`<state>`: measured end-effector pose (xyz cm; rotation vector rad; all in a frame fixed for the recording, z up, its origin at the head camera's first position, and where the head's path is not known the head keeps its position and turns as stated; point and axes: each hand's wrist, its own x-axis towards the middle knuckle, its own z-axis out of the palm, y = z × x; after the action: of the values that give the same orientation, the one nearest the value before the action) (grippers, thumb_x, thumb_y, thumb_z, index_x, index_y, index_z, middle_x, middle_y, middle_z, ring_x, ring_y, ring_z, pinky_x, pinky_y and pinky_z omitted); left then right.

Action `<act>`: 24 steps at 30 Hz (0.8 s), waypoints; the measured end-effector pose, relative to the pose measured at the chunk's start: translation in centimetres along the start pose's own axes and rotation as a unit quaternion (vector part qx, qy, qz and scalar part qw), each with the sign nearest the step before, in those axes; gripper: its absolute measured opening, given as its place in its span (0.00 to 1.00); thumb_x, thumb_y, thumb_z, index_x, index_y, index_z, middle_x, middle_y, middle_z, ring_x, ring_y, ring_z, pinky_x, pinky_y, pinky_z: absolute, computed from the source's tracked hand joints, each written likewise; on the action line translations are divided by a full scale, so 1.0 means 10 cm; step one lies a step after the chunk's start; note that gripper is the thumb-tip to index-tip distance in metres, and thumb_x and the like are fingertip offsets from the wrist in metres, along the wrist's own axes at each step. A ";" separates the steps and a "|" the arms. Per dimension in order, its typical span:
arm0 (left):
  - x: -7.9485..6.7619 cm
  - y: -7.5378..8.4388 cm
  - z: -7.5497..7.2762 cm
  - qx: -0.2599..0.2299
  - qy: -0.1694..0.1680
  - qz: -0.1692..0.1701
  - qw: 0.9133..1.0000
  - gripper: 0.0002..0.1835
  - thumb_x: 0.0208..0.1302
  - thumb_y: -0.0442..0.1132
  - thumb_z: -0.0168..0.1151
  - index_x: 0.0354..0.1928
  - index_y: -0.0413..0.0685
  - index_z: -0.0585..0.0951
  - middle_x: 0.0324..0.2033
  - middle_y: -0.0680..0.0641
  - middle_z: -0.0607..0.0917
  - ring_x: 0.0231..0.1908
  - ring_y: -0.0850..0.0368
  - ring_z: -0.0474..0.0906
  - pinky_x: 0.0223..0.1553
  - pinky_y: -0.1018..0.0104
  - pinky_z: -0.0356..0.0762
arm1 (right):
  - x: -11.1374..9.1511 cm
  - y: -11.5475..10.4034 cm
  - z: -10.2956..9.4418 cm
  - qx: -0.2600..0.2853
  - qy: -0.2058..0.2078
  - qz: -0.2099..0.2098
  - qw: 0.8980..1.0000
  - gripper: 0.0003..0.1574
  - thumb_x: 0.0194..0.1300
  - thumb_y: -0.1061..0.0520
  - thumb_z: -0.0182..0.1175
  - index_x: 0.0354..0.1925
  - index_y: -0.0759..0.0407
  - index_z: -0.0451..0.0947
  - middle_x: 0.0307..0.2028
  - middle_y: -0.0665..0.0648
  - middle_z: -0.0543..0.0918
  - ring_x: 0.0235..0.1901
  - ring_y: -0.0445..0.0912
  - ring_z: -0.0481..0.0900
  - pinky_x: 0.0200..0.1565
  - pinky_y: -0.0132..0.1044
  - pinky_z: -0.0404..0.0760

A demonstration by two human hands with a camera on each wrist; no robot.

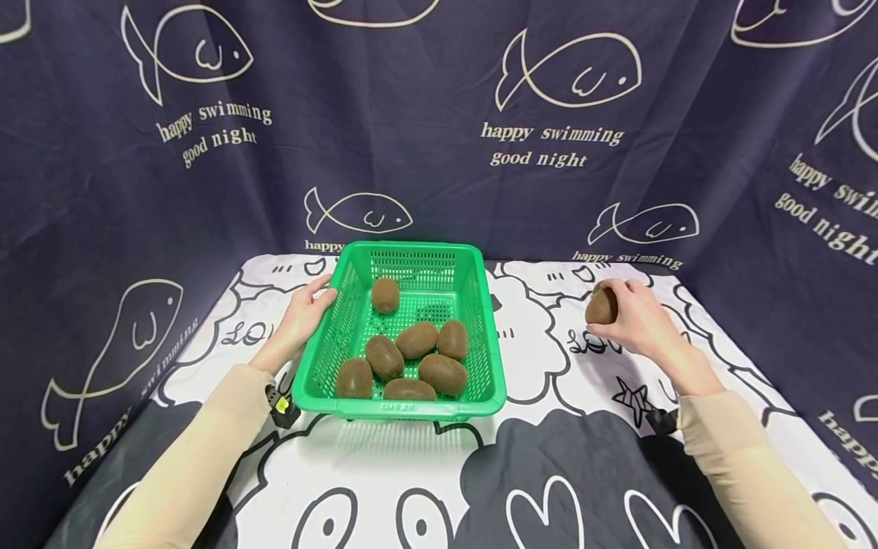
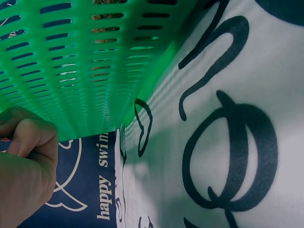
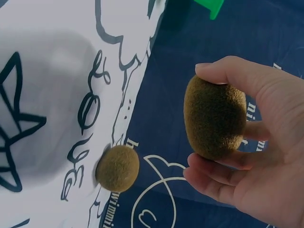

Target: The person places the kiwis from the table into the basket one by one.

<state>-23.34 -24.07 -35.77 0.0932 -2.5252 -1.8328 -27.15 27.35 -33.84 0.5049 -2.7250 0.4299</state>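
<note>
My right hand (image 1: 634, 316) holds a brown kiwi (image 3: 216, 116) between thumb and fingertips, above the right part of the table. Another kiwi (image 3: 118, 168) lies on the cloth below, seen in the right wrist view; the hand and held fruit mostly cover it in the head view. At the left, my left hand (image 1: 305, 313) grips the side of a green plastic basket (image 1: 490, 343) near its rim. Inside the basket, several kiwis sit mostly toward the near side, while a single kiwi (image 1: 386, 294) is by the far left corner.
A white cloth (image 1: 391, 457) with black line drawings and dark patches covers the table. Dark blue curtains (image 1: 439, 114) printed with fish and lettering hang behind and at both sides. Long sleeves cover both forearms.
</note>
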 end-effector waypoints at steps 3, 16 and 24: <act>0.07 -0.09 -0.01 0.001 0.003 0.004 1.000 0.29 0.76 0.43 0.43 0.75 0.50 0.56 0.56 0.26 0.75 0.36 0.54 0.84 0.44 0.50 0.87 | 0.02 -0.04 0.01 0.005 0.002 -0.002 1.000 0.42 0.43 0.54 0.73 0.55 0.66 0.69 0.43 0.73 0.73 0.42 0.65 0.72 0.34 0.59 0.78; 0.07 -0.14 0.01 0.012 0.009 0.015 1.000 0.28 0.75 0.45 0.43 0.75 0.51 0.57 0.54 0.26 0.76 0.34 0.55 0.85 0.43 0.51 0.88 | 0.14 -0.25 0.08 0.020 0.000 -0.027 0.999 0.43 0.43 0.54 0.74 0.56 0.66 0.68 0.46 0.72 0.74 0.44 0.65 0.73 0.40 0.61 0.79; -0.01 0.00 0.01 0.004 -0.001 0.007 1.000 0.28 0.76 0.42 0.42 0.75 0.47 0.55 0.53 0.24 0.75 0.31 0.58 0.84 0.43 0.48 0.87 | 0.23 -0.42 0.10 0.010 0.000 -0.042 0.999 0.43 0.42 0.52 0.74 0.56 0.62 0.69 0.43 0.69 0.74 0.41 0.63 0.75 0.38 0.57 0.80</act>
<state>-23.22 -23.96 -35.84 0.0737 -2.5276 -1.8202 -27.74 22.56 -32.90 0.6216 -2.6912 0.4367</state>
